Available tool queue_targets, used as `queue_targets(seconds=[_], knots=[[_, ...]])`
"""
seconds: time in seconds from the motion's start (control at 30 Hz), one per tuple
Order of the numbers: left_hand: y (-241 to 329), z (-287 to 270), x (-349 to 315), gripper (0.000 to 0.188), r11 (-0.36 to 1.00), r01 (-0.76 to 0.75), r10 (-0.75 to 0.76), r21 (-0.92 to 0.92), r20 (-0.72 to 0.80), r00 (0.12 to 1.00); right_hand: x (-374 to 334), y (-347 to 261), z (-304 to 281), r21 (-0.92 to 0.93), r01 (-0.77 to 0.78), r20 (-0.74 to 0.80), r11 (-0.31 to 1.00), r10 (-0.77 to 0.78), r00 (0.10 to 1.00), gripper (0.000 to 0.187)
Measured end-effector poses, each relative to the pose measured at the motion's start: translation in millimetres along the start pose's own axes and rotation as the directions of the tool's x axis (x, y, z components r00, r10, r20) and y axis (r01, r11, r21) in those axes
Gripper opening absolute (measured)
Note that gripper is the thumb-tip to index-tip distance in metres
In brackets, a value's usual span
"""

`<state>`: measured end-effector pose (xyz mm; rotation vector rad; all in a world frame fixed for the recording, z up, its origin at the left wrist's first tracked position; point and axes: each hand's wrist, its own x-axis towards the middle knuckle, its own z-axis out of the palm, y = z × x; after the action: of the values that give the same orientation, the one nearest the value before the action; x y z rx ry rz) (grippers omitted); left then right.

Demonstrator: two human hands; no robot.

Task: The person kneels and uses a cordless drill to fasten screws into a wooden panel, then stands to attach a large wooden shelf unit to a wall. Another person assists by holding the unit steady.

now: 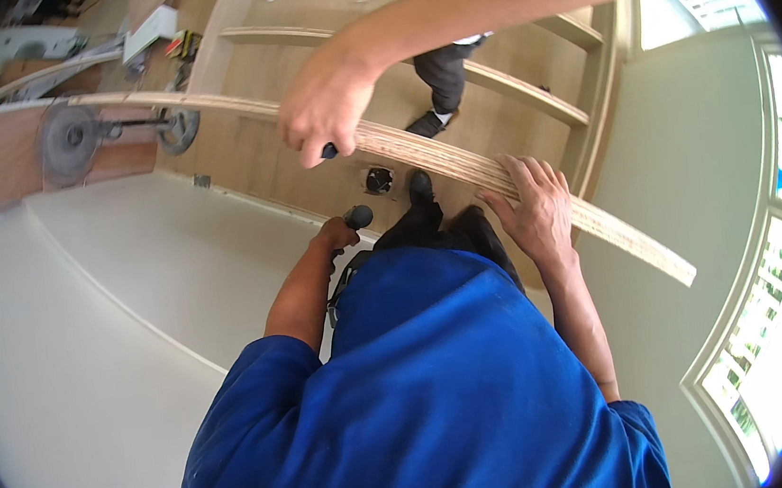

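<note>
Long board (439, 159) sloping down rightward, right hand (538, 208) gripping it, left hand (341, 235) holding tool (360, 217)

a long, narrow strip of pale plywood (430, 157) is shown slantwise, its upper-left end set high in the view and its right end lower; its layered edge is exposed. toward the right end it is gripped by the right hand (539, 205). a dark tool (360, 217) with a thick, rounded end is held in the left hand (341, 237), apart from the plywood; its rear part is mostly hidden.
</note>
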<state>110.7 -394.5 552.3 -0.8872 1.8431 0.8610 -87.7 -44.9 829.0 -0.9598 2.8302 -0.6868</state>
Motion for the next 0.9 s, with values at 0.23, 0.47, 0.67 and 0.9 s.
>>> queue_targets(seconds=[0.23,0.47,0.67,0.9], knots=[[-29.6,36.4,-16.9,0.040,0.964,0.135,-0.151,-0.231,-0.055,0.987,65.8,-42.3,2.1,0.109,0.208,0.218,0.972,-0.227,0.949,0.086],[-20.7,95.2,-30.4,0.032,0.893,0.101,-0.207,-0.438,-0.203,0.957,108.5,-36.0,31.1,0.132,0.459,0.296,0.879,-0.477,0.828,0.063],[25.2,150.2,-64.0,0.030,0.716,0.023,-0.363,-0.698,-0.344,0.866,127.8,-22.5,31.0,0.170,0.565,0.298,0.807,-0.589,0.752,0.064],[76.7,186.8,-134.2,0.032,0.537,-0.153,-0.432,-0.829,-0.427,0.795,145.1,-28.5,25.2,0.299,0.513,0.363,0.805,-0.593,0.719,0.084]])
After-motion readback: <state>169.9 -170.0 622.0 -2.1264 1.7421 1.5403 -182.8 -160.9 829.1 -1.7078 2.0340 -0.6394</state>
